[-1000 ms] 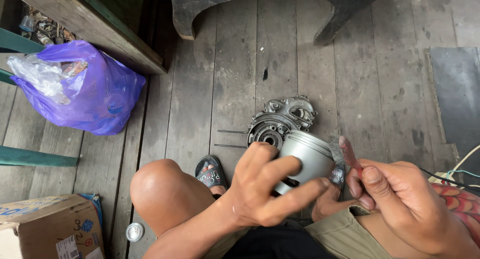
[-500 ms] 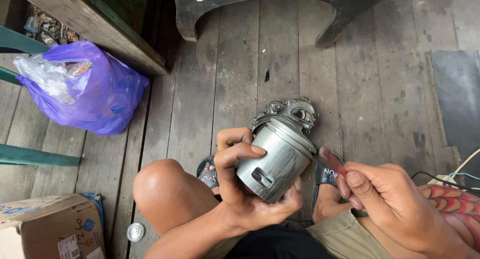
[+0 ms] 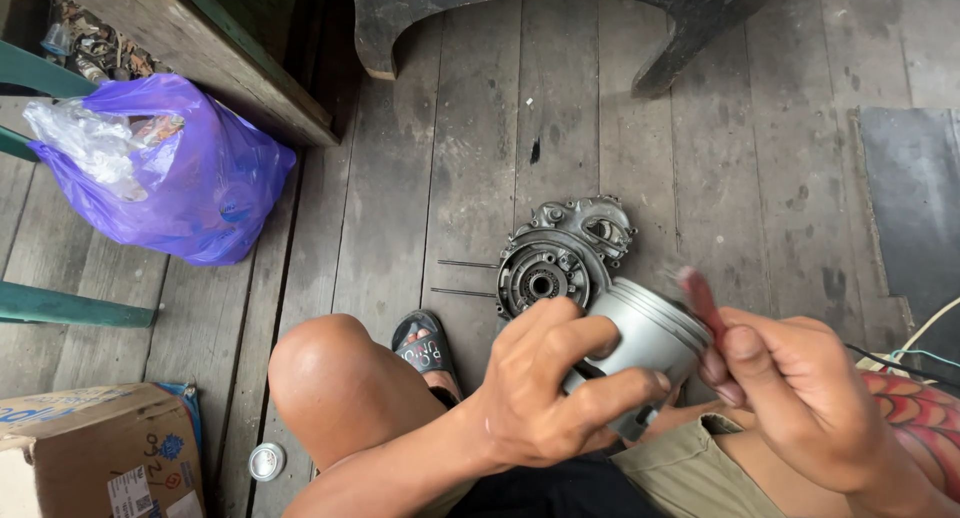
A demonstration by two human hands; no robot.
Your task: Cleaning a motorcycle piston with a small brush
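My left hand point(image 3: 552, 388) grips a grey metal piston point(image 3: 650, 333), tilted with its grooved crown toward the upper right. My right hand point(image 3: 800, 393) pinches a small reddish tool point(image 3: 700, 300), blurred, its tip touching the piston's ring grooves. On the wooden floor just beyond the piston lies a round metal engine part point(image 3: 560, 253) with gears showing. My bare left knee point(image 3: 330, 368) is under my left forearm.
A purple plastic bag point(image 3: 180, 178) sits at the left by a green frame point(image 3: 60, 303). A cardboard box point(image 3: 90, 448) is at the lower left, a small metal cap point(image 3: 266, 462) beside it. Two thin rods point(image 3: 465, 278) lie on the planks. A dark mat point(image 3: 915, 198) lies at right.
My left hand has turned the piston, its crown now pointing upper right. My right hand has brought the reddish tool up against the ring grooves.
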